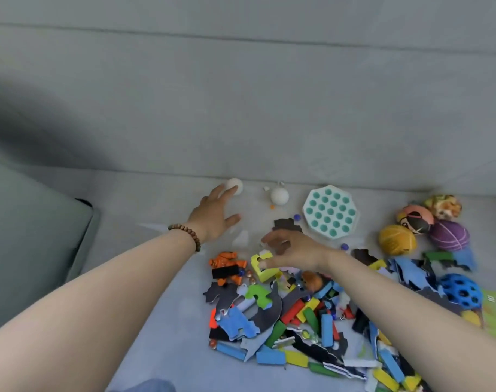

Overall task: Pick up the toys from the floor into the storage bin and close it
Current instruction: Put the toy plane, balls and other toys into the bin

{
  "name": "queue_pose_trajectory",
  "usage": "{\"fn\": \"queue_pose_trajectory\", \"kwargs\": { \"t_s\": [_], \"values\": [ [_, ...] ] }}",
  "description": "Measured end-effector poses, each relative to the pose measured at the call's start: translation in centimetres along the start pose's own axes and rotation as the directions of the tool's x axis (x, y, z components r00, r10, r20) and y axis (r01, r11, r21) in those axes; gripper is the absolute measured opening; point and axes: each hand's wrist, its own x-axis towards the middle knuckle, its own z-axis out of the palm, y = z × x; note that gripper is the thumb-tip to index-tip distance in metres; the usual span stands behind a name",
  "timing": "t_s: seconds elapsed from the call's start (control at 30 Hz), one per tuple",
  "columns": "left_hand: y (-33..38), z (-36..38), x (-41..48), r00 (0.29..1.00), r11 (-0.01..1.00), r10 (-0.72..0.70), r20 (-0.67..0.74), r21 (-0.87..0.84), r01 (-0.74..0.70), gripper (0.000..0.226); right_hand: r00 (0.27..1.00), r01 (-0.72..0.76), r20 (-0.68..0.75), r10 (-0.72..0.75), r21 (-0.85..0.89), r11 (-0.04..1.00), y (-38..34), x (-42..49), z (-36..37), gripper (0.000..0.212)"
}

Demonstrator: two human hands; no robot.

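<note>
Toys lie scattered on the grey floor. My left hand (214, 215) stretches out with straight fingers, its fingertips at a white ball (235, 185) by the wall. A second white ball (279, 196) sits to the right of it. My right hand (290, 250) hovers over the pile with loosely curled fingers, its thumb touching a yellow block (262, 265). An orange toy figure (227, 265) lies left of that block. Below spreads a heap of coloured blocks and puzzle pieces (297, 321). The storage bin is out of view.
A teal pop-it toy (330, 212) lies near the wall. A yellow ball (396, 239), a purple ball (449, 235), a face ball (415, 219) and a blue holed ball (460, 290) cluster at right. A grey cushioned edge (43, 236) rises on the left.
</note>
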Motion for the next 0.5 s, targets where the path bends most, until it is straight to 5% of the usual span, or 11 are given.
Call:
{"fn": "queue_pose_trajectory", "kwargs": {
  "t_s": [0.1,0.23,0.5],
  "values": [
    [-0.8,0.9,0.1,1.000,0.997,0.022,-0.022,-0.070,-0.023,0.070,0.999,0.042,0.029,-0.040,-0.057,0.998,1.2,0.3,0.8,0.067],
    [-1.3,1.0,0.6,0.995,0.990,0.029,-0.092,-0.131,-0.041,0.073,0.994,0.087,-0.055,-0.092,-0.085,0.993,2.0,0.8,1.1,0.049],
    [0.5,0.3,3.5,0.987,0.973,0.079,-0.139,-0.207,-0.107,0.061,0.929,0.187,-0.370,-0.030,0.395,0.899,1.3,-0.5,-4.2,0.029]
  ]
}}
